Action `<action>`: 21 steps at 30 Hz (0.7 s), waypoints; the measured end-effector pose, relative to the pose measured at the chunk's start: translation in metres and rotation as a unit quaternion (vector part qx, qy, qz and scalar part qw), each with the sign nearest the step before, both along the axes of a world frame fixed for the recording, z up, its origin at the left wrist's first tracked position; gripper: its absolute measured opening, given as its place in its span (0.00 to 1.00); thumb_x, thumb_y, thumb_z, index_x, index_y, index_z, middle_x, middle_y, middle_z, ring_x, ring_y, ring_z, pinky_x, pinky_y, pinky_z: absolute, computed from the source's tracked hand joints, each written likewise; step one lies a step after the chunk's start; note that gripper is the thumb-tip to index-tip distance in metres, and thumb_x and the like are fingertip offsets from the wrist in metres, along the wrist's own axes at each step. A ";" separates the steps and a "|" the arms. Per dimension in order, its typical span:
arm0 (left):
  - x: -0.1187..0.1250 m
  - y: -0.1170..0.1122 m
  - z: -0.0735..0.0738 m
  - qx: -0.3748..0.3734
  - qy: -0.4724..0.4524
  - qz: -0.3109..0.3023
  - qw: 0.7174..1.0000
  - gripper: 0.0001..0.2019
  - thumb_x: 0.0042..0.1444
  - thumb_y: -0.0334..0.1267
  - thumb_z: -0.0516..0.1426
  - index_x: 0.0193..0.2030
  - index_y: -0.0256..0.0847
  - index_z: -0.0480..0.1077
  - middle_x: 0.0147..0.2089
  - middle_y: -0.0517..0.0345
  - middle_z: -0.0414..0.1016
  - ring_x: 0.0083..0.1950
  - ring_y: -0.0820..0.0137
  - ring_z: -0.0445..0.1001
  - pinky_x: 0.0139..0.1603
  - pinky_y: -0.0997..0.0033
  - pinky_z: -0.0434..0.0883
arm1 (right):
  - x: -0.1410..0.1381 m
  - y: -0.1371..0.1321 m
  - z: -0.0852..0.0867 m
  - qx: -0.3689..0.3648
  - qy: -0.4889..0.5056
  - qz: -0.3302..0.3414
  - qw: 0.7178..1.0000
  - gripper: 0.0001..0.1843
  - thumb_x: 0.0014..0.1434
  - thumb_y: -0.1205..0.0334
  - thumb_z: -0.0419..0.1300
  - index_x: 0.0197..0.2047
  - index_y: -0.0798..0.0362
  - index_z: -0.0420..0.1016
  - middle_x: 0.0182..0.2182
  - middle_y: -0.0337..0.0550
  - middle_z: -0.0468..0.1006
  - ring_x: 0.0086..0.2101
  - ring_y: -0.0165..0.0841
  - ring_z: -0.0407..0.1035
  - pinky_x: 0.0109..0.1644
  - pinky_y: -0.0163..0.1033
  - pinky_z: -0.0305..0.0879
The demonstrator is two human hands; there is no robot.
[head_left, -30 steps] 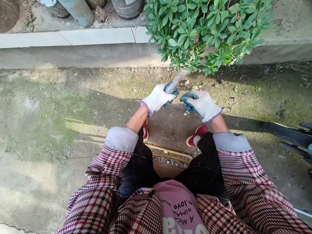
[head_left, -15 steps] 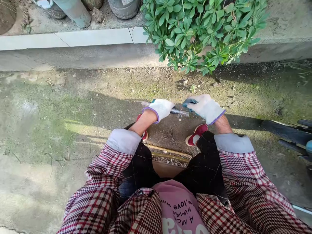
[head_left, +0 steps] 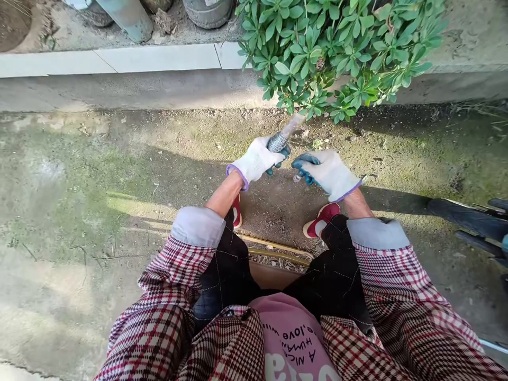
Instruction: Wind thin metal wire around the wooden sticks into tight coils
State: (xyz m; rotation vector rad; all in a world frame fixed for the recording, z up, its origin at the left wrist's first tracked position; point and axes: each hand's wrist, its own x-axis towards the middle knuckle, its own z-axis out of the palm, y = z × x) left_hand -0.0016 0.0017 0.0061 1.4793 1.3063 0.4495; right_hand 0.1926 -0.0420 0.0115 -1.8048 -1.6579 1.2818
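My left hand (head_left: pixel 260 159), in a white glove with blue-green coated fingers, is closed round a wire spool. The spool (head_left: pixel 279 142) is a clear tube wound with silvery-grey wire, tilted with one end up and to the right; its lower part is hidden in the glove. My right hand (head_left: pixel 327 172), gloved alike, is just to the right with its fingers pinched together. What they hold, if anything, is too small to make out. A small shiny bit (head_left: pixel 297 178) shows beneath those fingertips. Both hands are above the ground in front of my red shoes.
A leafy green bush (head_left: pixel 329 58) overhangs a low wall topped with white tiles (head_left: pixel 159 59). Pots (head_left: pixel 208 11) stand behind it. At the right is a dark wheeled object (head_left: pixel 468 217), partly out of view. A yellowish frame (head_left: pixel 278 246) lies between my legs.
My left hand has turned the wire spool from nearly level to pointing up and right, moving slightly up. My right hand has shifted a little left and stays pinched.
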 end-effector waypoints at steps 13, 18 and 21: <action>0.004 -0.019 -0.017 0.153 0.381 -0.310 0.858 0.18 0.69 0.34 0.51 0.55 0.40 0.80 0.45 0.44 0.83 0.51 0.56 0.83 0.50 0.62 0.73 | 0.013 -0.004 0.017 0.037 -0.193 0.141 0.970 0.12 0.64 0.59 0.60 0.36 0.49 0.86 0.33 0.45 0.86 0.35 0.40 0.78 0.39 0.42 0.68; 0.001 -0.018 -0.003 0.132 0.319 -0.355 0.869 0.14 0.63 0.36 0.56 0.49 0.41 0.82 0.39 0.51 0.82 0.43 0.62 0.81 0.43 0.67 0.70 | 0.029 0.002 0.011 0.037 -0.094 0.089 0.991 0.12 0.61 0.58 0.62 0.39 0.50 0.87 0.37 0.43 0.88 0.38 0.40 0.79 0.42 0.41 0.73; -0.002 -0.016 0.010 0.081 0.214 -0.328 0.916 0.07 0.57 0.35 0.61 0.40 0.40 0.81 0.31 0.58 0.78 0.35 0.68 0.76 0.37 0.70 0.68 | 0.030 0.003 0.008 0.006 -0.005 0.061 0.998 0.08 0.59 0.57 0.65 0.36 0.49 0.86 0.33 0.42 0.87 0.32 0.37 0.76 0.35 0.40 0.73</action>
